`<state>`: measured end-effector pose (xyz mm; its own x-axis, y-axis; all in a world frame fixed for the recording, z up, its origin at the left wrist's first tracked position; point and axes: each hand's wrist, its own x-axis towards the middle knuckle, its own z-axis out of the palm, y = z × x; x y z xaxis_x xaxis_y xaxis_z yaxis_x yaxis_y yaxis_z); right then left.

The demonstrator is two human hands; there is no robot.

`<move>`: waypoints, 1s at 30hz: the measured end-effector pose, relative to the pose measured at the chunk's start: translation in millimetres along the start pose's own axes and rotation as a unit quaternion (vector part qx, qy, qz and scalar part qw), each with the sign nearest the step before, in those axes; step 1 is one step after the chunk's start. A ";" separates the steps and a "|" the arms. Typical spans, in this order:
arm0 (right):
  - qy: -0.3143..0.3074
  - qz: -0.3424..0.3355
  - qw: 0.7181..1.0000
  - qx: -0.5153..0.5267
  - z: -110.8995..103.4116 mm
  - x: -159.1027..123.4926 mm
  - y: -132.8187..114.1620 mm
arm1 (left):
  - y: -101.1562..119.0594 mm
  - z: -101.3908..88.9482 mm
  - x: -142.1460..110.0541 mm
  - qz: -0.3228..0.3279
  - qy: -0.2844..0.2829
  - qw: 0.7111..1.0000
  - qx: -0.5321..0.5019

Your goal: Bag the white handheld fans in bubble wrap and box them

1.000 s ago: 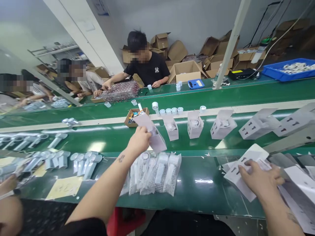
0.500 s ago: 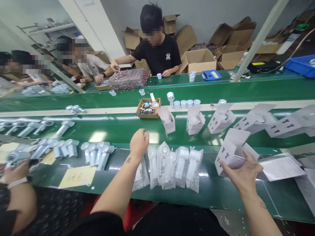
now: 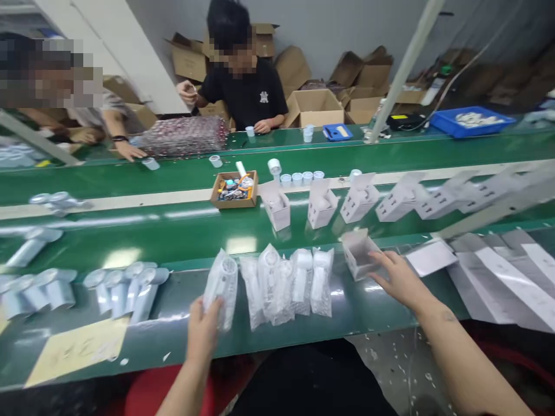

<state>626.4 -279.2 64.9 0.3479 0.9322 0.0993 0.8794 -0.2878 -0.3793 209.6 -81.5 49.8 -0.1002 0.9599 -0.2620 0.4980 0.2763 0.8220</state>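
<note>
White box at one o'clock touches the parted fingers of my right hand; my left hand, empty before, now clamps a bubble-wrapped packet at eleven.

The single head view looks forward and steeply down from the wearer's eye height, close above the near surface. Both hands show in the lower half, the wearer's dark lap at bottom centre. A co-worker faces it from upper centre, farther off, before stacked cartons.
</note>
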 end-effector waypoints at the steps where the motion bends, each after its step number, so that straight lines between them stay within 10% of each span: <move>1: 0.002 0.000 1.000 -0.006 -0.3 3.6 2.3 | 17.3 -5.2 -3.3 0.004 -0.022 0.998 -0.054; 5: -0.016 0.008 0.999 -0.031 5.2 7.7 1.7 | 103.2 9.4 -44.2 0.043 -0.265 0.956 -0.121; 9: -0.003 -0.054 0.998 0.016 4.8 -6.5 -2.7 | 175.5 85.6 -89.4 0.151 -0.415 0.894 -0.078; 14: 0.106 -0.095 0.983 0.113 -5.5 -8.8 19.4 | 202.4 161.6 -98.7 0.045 -0.376 0.916 -0.129; 20: -0.008 -0.143 0.931 0.336 -11.5 30.5 52.4 | 200.1 171.5 -100.1 -0.116 -0.419 0.891 -0.134; 26: -0.044 -0.135 0.934 0.327 -3.4 33.0 52.6 | 208.9 166.5 -106.2 0.101 -0.265 0.954 -0.095; 30: -0.024 -0.157 0.932 0.326 0.3 32.3 55.0 | 222.5 157.5 -120.7 0.242 -0.226 0.939 0.092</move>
<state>685.9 -264.9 46.9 0.0790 0.9611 0.2645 0.5453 0.1805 -0.8186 468.1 -143.5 184.7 0.5319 0.8406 -0.1028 0.5351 -0.2396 0.8101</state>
